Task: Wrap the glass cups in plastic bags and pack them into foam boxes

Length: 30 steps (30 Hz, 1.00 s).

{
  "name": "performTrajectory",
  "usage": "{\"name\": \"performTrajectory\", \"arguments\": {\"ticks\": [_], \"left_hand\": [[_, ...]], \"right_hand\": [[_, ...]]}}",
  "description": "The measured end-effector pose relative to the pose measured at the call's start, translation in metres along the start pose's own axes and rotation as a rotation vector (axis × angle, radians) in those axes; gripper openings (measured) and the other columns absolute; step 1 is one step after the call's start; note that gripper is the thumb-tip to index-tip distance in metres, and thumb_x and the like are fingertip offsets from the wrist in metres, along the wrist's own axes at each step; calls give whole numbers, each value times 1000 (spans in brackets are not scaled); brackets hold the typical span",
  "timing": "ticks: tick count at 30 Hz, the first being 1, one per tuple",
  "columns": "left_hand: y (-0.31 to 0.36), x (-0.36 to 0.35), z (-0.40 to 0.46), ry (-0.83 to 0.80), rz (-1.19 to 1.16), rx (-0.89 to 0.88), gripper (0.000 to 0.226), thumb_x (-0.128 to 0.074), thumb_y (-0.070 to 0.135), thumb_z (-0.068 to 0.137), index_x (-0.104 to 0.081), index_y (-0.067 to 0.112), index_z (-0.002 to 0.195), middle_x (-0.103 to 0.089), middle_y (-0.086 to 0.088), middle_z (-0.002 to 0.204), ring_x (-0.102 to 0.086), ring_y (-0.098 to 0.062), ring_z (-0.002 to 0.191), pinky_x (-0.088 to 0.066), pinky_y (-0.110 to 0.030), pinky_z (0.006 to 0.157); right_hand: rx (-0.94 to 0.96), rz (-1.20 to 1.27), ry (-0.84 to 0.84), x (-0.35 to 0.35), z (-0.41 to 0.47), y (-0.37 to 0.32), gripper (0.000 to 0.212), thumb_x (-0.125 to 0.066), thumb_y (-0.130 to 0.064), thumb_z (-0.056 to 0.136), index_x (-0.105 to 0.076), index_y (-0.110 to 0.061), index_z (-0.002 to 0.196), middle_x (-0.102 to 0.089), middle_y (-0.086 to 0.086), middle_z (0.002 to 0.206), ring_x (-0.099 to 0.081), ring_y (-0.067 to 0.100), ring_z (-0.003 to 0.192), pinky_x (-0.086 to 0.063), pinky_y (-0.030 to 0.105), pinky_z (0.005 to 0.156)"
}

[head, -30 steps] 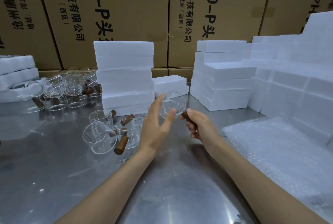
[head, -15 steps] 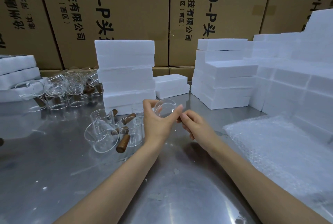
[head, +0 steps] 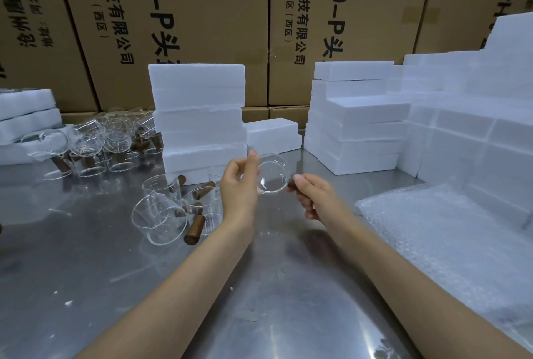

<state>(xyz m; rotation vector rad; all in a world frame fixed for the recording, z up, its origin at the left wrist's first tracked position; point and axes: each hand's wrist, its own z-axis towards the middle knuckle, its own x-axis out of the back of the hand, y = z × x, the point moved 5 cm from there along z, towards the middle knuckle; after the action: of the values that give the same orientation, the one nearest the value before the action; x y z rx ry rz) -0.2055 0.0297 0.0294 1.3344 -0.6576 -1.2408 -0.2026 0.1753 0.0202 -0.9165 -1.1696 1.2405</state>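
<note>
Two bare forearms reach forward over a scuffed metal surface [head: 86, 286]. The left hand [head: 239, 188] has its fingers curled round the rim of a clear glass cup [head: 272, 177], thumb raised at the top edge; the right hand [head: 314, 197] pinches the cup's dark wooden handle [head: 292, 184] between thumb and curled fingers. The cup is held clear of the surface between both hands, tipped on its side with its round base facing the camera. To the right, a sheet of bubble wrap [head: 450, 243] lies flat on the surface. To the left, just beside the left forearm, a small cluster of glass cups [head: 164, 214] with wooden handles lies partly tipped over. Behind them stands a stack of white foam boxes [head: 199, 119], with a single foam box [head: 272, 135] just beside it. Farther left, more glass cups [head: 95, 142] crowd together near low foam slabs [head: 26, 116]. Right of centre, a second stack of foam boxes [head: 357, 116] adjoins a stepped wall of foam [head: 473, 116]. Cardboard cartons [head: 202, 12] printed with black characters fill the background.
</note>
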Motion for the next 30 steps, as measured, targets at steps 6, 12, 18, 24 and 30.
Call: {"name": "performTrajectory", "arguments": {"ticks": [6,12,18,24,30], "left_hand": [[6,-9,-6,-143,63,-84,16,-54,36,96,-67,28,93,-68,17,95,-61,4,95,-47,-28,96],[6,-15,-12,-314,184,-241,39,-50,23,98,-49,18,137,-52,15,132,-47,7,119,-37,-7,98],[3,-13,-12,-319,237,-305,46,-57,19,95,-45,22,139,-48,6,142,-41,-4,133,-36,-17,104],[0,-8,-10,-267,241,-314,47,-71,24,84,-55,22,128,-55,7,134,-48,-5,126,-43,-5,85],[-1,-7,-12,-174,269,-301,54,-84,28,70,-50,20,111,-56,19,109,-56,10,100,-45,-7,77]], "right_hand": [[-103,218,9,6,2,4,33,-41,-30,99,-59,-12,77,-30,-7,52,-28,7,48,-25,18,44],[-152,300,28,7,0,3,35,-38,-29,99,-58,-10,77,-27,-4,54,-26,8,48,-21,20,46],[-149,265,14,6,0,2,35,-37,-30,100,-57,-11,78,-27,-3,56,-24,8,50,-21,20,46],[-101,186,-10,7,0,5,32,-41,-32,99,-60,-12,82,-33,-9,52,-29,6,50,-25,19,47],[-12,-12,-11,5,1,1,28,-45,-30,99,-61,-18,79,-42,-17,45,-34,2,47,-29,15,46]]}}
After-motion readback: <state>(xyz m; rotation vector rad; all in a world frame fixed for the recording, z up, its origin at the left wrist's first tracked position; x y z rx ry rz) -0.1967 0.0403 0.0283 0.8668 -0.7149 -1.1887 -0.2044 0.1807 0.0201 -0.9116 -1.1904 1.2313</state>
